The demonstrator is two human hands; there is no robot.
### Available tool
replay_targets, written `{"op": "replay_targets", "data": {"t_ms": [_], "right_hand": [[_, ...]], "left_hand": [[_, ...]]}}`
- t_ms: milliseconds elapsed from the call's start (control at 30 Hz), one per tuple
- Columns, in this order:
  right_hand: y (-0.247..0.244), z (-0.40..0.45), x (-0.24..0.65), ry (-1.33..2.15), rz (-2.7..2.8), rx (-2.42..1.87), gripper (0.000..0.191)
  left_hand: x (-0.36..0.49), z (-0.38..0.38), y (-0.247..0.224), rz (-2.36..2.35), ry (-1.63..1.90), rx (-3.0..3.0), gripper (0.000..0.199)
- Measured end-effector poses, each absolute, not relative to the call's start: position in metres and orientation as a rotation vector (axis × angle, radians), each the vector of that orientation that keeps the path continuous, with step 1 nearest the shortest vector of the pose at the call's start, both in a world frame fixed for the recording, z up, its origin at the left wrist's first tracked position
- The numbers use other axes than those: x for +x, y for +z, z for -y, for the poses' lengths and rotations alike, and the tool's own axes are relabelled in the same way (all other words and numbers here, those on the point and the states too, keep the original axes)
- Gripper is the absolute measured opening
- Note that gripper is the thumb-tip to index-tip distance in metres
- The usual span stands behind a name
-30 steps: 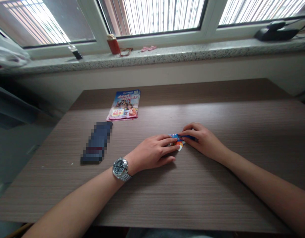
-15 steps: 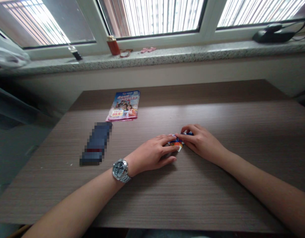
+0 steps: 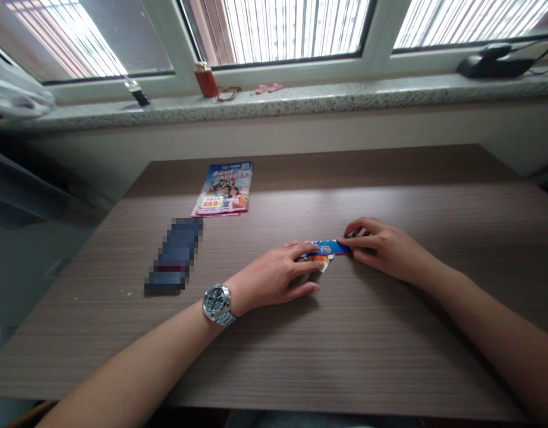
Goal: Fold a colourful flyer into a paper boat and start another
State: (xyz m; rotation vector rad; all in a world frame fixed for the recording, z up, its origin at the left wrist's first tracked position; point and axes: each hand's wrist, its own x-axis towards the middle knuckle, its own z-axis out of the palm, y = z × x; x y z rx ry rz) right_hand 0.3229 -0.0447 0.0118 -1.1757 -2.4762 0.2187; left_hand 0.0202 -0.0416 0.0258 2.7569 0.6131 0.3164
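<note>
Bare hands work one piece: a small folded sheet of glossy printed paper (image 3: 333, 247), blue strip along its far edge, orange-and-white corner toward 6 o'clock, at mid-surface, slightly right of centre. Left hand (image 3: 280, 274) comes in from 8 o'clock, palm down, fingers spread, two fingers on the paper, thumb apart from it; probably pinning it so it won't slide. Right hand (image 3: 385, 244) sits at 3 o'clock, fingers bunched at the strip's end; pinching or only pressing, cannot tell. Likely keeps that end flat and in line. Silver metal wristwatch (image 3: 217, 300) on the left wrist.

Clock from the paper. 10 o'clock: stack of colourful glossy leaflets (image 3: 224, 189), cover up, "89.9" printed on it, roughly squared; seemingly parked out of the hands' way. 9 o'clock: dark blue oblong (image 3: 173, 255), pixelated, identity unclear, well apart from both hands.

Surface (image 3: 345, 351): brown-grey wood grain, pushed near the wall. Beyond it, a speckled stone windowsill (image 3: 345, 101). On the sill: small black-and-clear item (image 3: 138, 94) at 10, red cylinder with pale cap (image 3: 205, 81) at 11 with a reddish cord (image 3: 229, 94) beside it, small pink pieces (image 3: 269, 88) nearer 12, black device with cable (image 3: 492, 64) between 1 and 2. White-framed windows, vertical bars outside, daylight in. Grey fabric (image 3: 15, 190) at 9, far left.
</note>
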Motion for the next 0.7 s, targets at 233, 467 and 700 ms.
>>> {"op": "replay_targets", "data": {"t_ms": [233,467,700], "right_hand": [[0.0099,0.0427,0.3259,0.276,2.413,-1.171,0.026],[0.0105,0.0412,0.3273,0.270,2.458,-1.105,0.027],[0.0148,0.0444,0.3239,0.230,2.511,-1.068,0.030]], "left_hand": [[0.0179,0.0416,0.0224,-0.603,0.331,2.788,0.041],[0.0163,0.0385,0.0204,-0.577,0.336,2.847,0.042],[0.0120,0.0342,0.0248,-0.772,0.379,2.899,0.043]]}}
